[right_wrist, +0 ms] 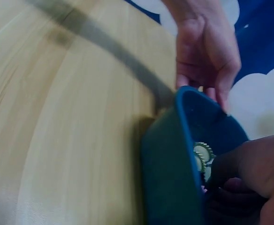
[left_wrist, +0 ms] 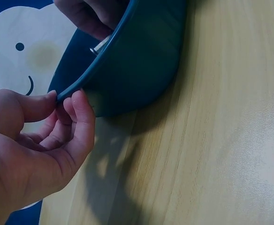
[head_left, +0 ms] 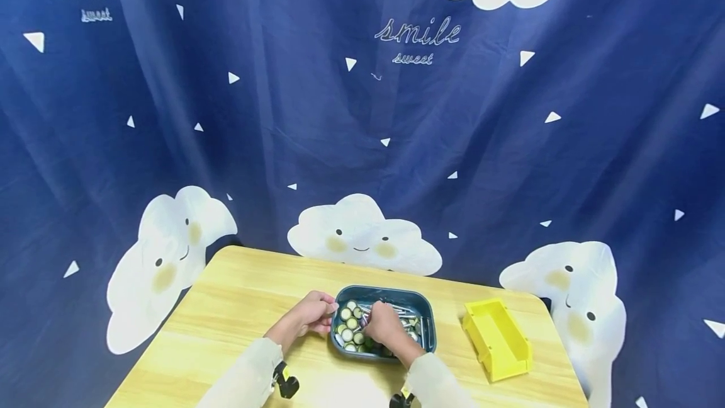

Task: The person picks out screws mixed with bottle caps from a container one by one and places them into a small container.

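Note:
A dark teal bin (head_left: 433, 332) stands on the table with green-edged bottle caps (head_left: 347, 313) on its left side and silver screws (head_left: 404, 315) mostly toward the right. My left hand (head_left: 314, 311) pinches the bin's left rim between thumb and fingers, as the left wrist view also shows. Down inside the bin is my right hand (head_left: 385, 324), its fingers curled among the contents. A silver screw (left_wrist: 99, 46) sticks out from those fingers in the left wrist view. The right fingertips are partly hidden, and caps (right_wrist: 203, 152) lie beside them in the right wrist view.
A yellow open-fronted plastic bin (head_left: 498, 339) stands to the right of the teal bin on the light wooden table (head_left: 243, 294). Behind the table hangs a blue curtain (head_left: 317, 112) with white clouds.

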The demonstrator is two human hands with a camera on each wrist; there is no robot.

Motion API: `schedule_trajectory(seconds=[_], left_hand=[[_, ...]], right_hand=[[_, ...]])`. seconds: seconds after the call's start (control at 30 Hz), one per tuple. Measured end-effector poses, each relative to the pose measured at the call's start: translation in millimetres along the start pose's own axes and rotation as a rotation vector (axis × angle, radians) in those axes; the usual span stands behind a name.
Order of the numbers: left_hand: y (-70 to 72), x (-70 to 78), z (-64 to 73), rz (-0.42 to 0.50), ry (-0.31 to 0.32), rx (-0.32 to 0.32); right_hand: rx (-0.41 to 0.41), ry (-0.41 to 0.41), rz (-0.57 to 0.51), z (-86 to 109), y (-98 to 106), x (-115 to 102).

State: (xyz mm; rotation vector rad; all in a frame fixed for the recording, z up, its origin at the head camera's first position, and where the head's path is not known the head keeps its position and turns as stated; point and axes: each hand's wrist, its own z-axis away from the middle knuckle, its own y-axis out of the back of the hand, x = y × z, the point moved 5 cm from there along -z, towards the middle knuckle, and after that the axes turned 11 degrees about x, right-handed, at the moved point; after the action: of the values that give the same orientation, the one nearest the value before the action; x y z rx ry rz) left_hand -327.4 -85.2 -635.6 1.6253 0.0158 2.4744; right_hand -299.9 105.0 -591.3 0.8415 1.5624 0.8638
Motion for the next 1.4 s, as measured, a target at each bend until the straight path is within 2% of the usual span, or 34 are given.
schedule_trajectory(seconds=[0.2,0.33,0.67,1.0,1.2,1.4], left_hand=[[0.2,-0.1,1.1,0.004,0.007,0.008],[-0.5,0.3,1.3,-0.002,0.010,0.014],[-1.0,1.8,2.5,0.000,0.019,0.019],[-2.4,2.5,3.0,-0.004,0.015,0.006],[-1.9,1.5,2.7,-0.006,0.015,0.006],[-1.4,1.9,2.5,-0.013,0.006,0.013]], right_hand=[[-0.016,0.011,-0.061,1.0,19.8,1.0],[-0.018,-0.011,-0.095,4.5,28.9,7.7],[-0.056,-0.063,-0.097,6.8,41.7,28.2],[-0.001,-0.042,-0.097,13.5,64.8,46.4],[0.018,-0.093,-0.076,15.4,80.8,63.2],[0.075,-0.123,-0.073,19.9,98.8,78.7]])
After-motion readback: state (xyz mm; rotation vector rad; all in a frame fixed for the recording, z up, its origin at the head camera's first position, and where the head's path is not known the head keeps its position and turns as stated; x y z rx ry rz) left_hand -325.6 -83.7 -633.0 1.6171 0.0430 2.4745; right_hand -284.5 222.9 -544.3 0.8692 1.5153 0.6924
